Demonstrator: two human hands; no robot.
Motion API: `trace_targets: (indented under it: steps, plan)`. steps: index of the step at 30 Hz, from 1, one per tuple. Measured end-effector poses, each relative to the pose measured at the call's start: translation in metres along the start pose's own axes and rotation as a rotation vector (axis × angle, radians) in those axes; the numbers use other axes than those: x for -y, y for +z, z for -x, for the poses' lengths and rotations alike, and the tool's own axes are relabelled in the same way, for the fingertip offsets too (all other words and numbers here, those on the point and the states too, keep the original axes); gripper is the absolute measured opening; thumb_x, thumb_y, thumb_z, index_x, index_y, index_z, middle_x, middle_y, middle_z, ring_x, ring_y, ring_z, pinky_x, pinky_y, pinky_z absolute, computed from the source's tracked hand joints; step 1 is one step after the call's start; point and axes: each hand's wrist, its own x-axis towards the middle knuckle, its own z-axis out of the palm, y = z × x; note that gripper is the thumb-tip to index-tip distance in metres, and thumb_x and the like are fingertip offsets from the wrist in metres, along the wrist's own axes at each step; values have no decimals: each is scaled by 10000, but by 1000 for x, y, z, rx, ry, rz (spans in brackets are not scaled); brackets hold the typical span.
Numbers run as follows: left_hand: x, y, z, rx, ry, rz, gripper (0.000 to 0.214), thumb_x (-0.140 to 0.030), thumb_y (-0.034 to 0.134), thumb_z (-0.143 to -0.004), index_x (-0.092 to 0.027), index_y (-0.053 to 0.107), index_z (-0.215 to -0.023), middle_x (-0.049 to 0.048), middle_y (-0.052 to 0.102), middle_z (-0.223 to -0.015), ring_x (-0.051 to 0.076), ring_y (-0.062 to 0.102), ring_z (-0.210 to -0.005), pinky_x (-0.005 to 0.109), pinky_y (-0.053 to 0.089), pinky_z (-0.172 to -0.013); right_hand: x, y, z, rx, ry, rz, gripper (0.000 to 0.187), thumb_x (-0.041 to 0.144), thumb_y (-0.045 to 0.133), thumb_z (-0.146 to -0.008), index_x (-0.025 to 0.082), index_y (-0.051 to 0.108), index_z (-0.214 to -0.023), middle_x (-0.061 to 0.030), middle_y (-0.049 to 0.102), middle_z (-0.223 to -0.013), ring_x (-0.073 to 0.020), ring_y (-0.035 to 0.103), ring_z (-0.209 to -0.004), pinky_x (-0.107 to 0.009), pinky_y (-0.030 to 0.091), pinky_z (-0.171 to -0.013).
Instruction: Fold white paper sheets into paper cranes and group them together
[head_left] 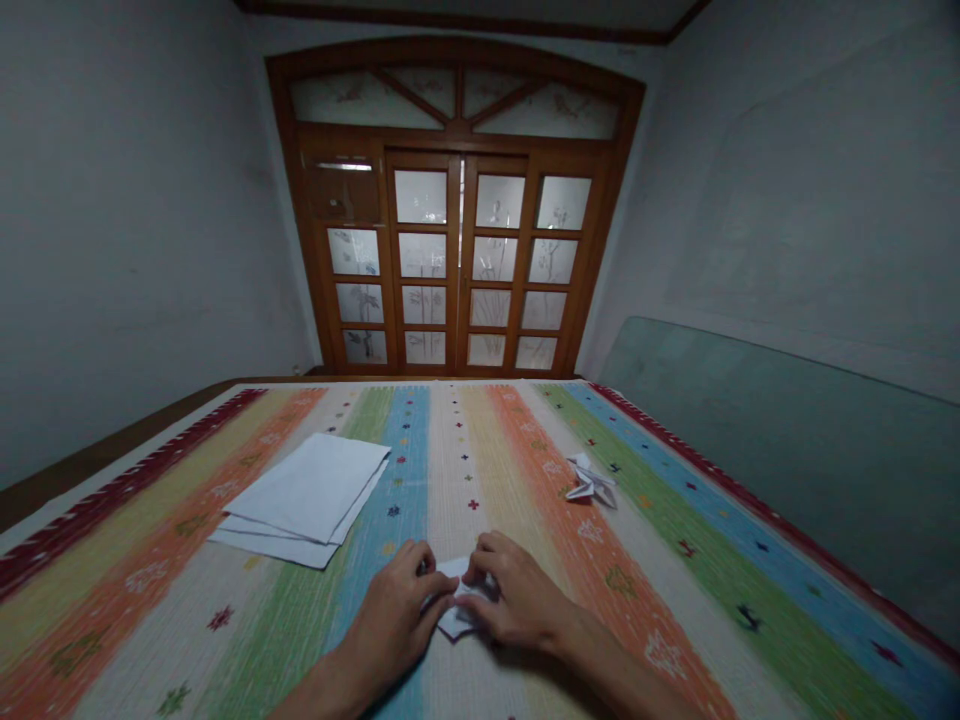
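A small folded piece of white paper [455, 625] lies on the striped cloth at the near middle, partly covered by my fingers. My left hand [397, 600] pinches its left side, thumb and fingers pressed together. From the other side my right hand [514, 595] grips the paper with bent fingers, its thumb close to the left fingertips. The exact folds under the fingers are hidden.
Several loose sheets of white paper [311, 490] lie stacked unevenly on the left. A folded paper figure [591, 482] rests on the right. The striped cloth [450, 430] covers the table. Beyond its far edge stand wooden glazed doors [459, 270].
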Motion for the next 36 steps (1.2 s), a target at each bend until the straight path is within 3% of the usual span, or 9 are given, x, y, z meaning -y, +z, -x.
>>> trace_targets:
  steps: [3,7,14,21,27,36]
  plan:
    - [1,-1,-1,9,-32,44,167,-156,681,-887,-259,784,-968,65,635,-962,234,606,-917,327,474,-798,4,5,1,4,60,20,268,329,826,-768,166,687,-930,-61,643,-971,-229,592,-927,-314,428,-799]
    - [11,-4,-4,53,-51,121,196,-156,702,-882,-280,808,-990,51,639,-959,225,609,-929,322,466,-822,2,10,2,9,77,30,228,278,824,-791,177,684,-940,-53,649,-979,-224,593,-944,-304,414,-803]
    - [23,-14,-9,93,-107,209,225,-60,683,-845,-235,823,-836,33,629,-882,199,610,-885,286,449,-800,5,8,5,39,101,88,155,267,773,-850,188,719,-972,-79,663,-1028,-241,597,-993,-310,424,-838]
    - [35,-27,-15,189,-222,87,106,-222,769,-813,-298,841,-830,20,649,-897,227,572,-956,321,405,-869,11,1,5,86,86,203,158,332,718,-886,206,768,-966,-100,681,-1050,-277,580,-1053,-353,397,-896]
    - [45,-38,-20,240,-318,25,87,-313,801,-754,-339,850,-820,20,667,-888,249,573,-937,315,397,-830,16,-8,4,176,29,284,245,364,609,-945,185,776,-937,-99,729,-951,-256,602,-989,-336,385,-868]
    - [58,-46,-19,260,-406,11,158,-247,748,-706,-290,857,-812,34,750,-882,264,627,-920,303,444,-802,19,1,5,49,101,195,250,445,732,-848,202,753,-906,-87,695,-1015,-290,571,-1049,-376,373,-937]
